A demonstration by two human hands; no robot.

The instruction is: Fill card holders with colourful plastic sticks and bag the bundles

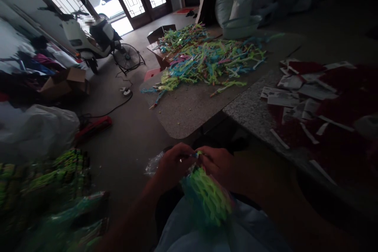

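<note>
My left hand (174,163) and my right hand (217,163) meet low in the middle, fingers pinched together at the top of a bundle of green and blue plastic pieces (208,197). The bundle hangs down over my lap inside a thin clear plastic bag (153,163), whose edge sticks out to the left of my left hand. Both hands are closed on the bundle's top. It is too dark to make out what the pieces are.
A stone table (189,112) ahead carries a big heap of coloured plastic strips (206,61). Red and white packets (313,102) cover the counter at right. Bagged green bundles (44,189) lie at left. A scooter (88,39), a floor fan (127,57) and cardboard boxes stand beyond.
</note>
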